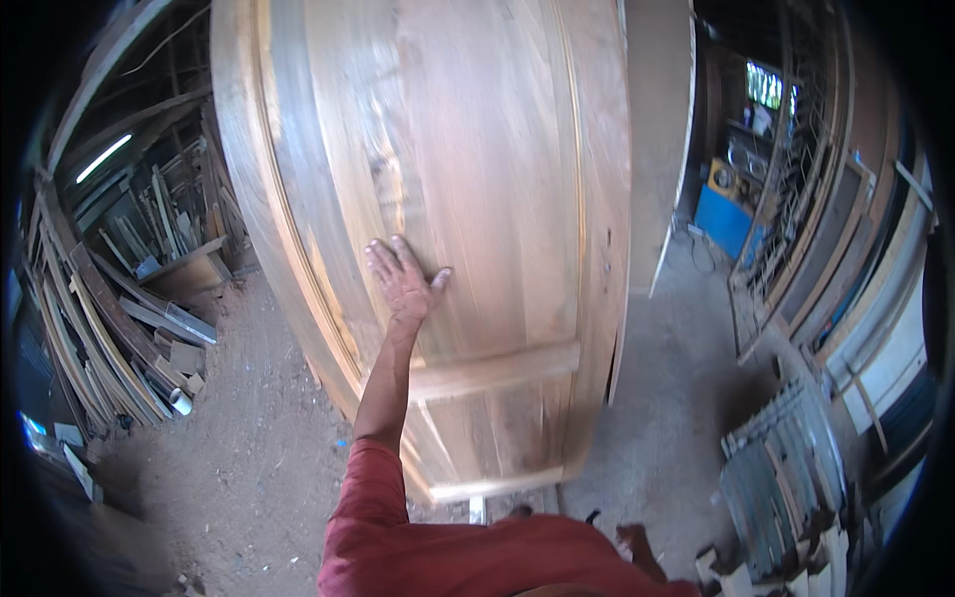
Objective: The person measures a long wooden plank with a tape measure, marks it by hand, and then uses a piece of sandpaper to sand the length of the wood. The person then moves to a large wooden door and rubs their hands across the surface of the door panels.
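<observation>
A large wooden panel door (487, 179) stands upright before me, with long moulded edges and a cross rail low down. My left hand (406, 287) lies flat against its big upper panel, fingers spread and thumb pointing right; nothing is in it. Low at my right side, partly behind my red-sleeved body, my right hand (633, 543) shows small and blurred, apart from the door. How its fingers are set cannot be made out. Small dark slots mark the door's right stile.
Another pale flat panel (659, 149) stands behind the door's right edge. Timber offcuts (95, 338) lean and lie along the left. On the right are a blue box-like thing (724, 221), leaning boards (856, 289) and stacked slats (781, 468). Dusty floor (254, 428) runs between.
</observation>
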Available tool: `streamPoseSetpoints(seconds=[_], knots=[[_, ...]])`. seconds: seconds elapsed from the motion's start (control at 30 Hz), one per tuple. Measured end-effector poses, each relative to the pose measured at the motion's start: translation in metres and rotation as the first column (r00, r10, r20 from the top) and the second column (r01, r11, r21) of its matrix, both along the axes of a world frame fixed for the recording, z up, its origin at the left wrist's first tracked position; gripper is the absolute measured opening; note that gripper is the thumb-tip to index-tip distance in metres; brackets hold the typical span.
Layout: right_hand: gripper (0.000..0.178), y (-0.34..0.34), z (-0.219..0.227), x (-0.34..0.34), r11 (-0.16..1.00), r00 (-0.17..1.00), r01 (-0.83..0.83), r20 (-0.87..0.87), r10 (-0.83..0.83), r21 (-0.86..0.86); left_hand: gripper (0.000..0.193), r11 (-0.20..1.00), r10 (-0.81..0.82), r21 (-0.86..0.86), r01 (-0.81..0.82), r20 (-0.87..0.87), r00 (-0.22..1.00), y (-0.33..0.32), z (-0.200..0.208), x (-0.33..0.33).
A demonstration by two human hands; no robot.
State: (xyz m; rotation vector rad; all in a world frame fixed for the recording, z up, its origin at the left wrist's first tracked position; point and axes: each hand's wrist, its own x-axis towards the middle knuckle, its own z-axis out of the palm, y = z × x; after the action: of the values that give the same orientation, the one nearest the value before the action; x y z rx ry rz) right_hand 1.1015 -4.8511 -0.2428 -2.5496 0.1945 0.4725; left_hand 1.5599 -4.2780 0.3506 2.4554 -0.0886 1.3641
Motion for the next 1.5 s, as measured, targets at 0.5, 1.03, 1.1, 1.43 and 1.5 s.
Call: streamPoseSetpoints(seconds=[0.5,1.03,1.1,1.43,1.5], knots=[[0.048,0.097,0.132,0.169,0.818,0.896,0.426,-0.303,-0.323,0.388,0.071,0.952,0.071,0.289,-0.102,0.118,0.99,-0.034,0.113,0.046],[0.043,0.122,0.145,0.204,0.822,0.913,0.383,-0.306,-0.269,0.422,0.068,0.955,0.004,0.293,-0.045,0.138,0.99,-0.028,0.111,0.048],[0.043,0.124,0.146,0.204,0.819,0.912,0.384,-0.311,-0.267,0.426,0.069,0.955,0.005,0.292,-0.046,0.14,0.99,-0.027,0.111,0.045],[0.041,0.122,0.149,0.191,0.797,0.895,0.423,-0.335,-0.294,0.432,0.103,0.98,0.196,-0.018,-0.199,-0.102,0.975,0.03,0.122,0.008],[0.04,0.12,0.148,0.188,0.793,0.893,0.428,-0.339,-0.297,0.433,0.114,0.9,0.367,-0.222,-0.374,-0.076,0.927,0.071,0.112,0.0]])
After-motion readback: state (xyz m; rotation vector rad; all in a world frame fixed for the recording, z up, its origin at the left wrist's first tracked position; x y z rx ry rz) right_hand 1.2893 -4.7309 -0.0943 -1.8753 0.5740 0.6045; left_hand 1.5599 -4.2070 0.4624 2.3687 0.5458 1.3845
